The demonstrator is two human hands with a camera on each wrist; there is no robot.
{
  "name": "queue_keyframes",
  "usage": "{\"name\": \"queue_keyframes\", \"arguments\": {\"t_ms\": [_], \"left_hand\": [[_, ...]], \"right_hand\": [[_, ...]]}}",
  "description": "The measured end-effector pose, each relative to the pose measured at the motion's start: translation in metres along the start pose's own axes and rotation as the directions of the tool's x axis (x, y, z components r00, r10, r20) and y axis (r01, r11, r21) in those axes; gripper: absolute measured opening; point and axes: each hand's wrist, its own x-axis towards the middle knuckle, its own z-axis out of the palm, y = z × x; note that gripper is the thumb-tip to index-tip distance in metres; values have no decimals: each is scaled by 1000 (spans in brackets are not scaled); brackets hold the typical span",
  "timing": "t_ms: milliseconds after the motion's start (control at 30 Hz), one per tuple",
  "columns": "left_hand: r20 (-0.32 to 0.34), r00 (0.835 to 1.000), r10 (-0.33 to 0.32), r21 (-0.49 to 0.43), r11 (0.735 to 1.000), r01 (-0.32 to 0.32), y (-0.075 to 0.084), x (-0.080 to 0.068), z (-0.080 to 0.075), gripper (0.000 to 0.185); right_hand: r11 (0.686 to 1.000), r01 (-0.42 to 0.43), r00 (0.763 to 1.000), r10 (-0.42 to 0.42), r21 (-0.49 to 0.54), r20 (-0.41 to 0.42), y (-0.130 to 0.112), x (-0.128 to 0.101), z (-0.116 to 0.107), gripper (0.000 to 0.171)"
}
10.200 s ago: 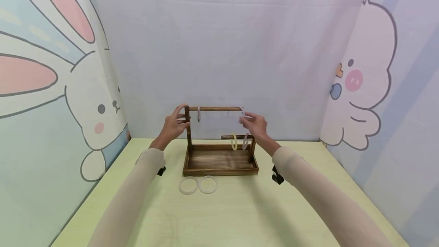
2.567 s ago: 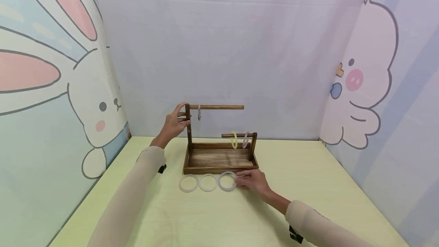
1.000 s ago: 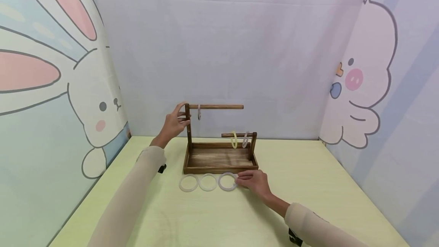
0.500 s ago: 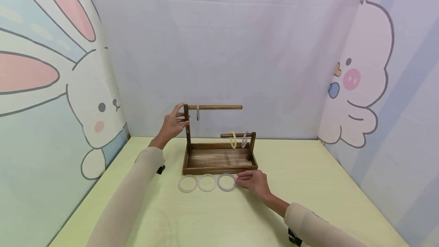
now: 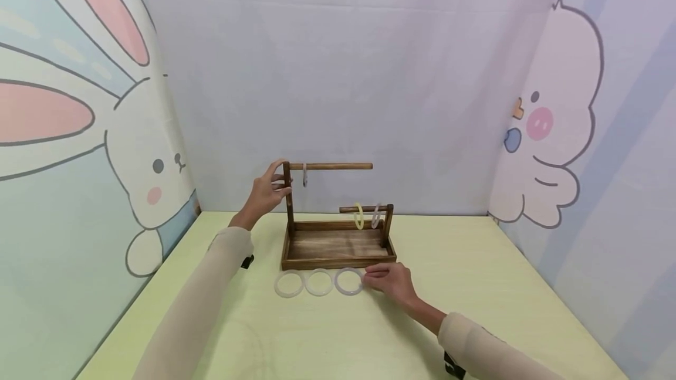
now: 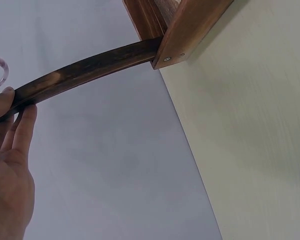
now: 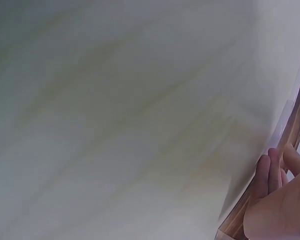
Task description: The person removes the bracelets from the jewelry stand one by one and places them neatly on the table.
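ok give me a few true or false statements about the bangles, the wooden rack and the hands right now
1. Three pale translucent bangles lie flat in a row on the yellow-green table in front of the dark wooden rack. True.
2. The left hand rests flat on the table. False: it holds the rack's tall upright post near the top.
3. The tall upper bar carries one pale bangle beside the post. True.
4. The short lower bar is bare. False: a yellow bangle and a pale bangle hang on it.
5. The right hand is at the rightmost bangle of the row. True.
6. The right hand is lifting a bangle in the air. False: it is down on the table.
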Motion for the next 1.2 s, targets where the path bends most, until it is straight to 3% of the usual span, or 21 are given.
{"name": "queue_keyframes", "arguments": {"t_ms": [367,767,1200], "left_hand": [[7,1000,-5,0,1000,5,1,2,0,80],[5,1000,13,13,1000,-13,-3,5,0,79],[14,999,-30,5,1000,30,3,4,-1,79]], "right_hand": [[997,-19,998,15,79,54,-6,1,-4,24],[998,-2,999,0,56,36,-13,7,-5,23],[998,25,999,-27,58,36,-18,18,-3,32]]}}
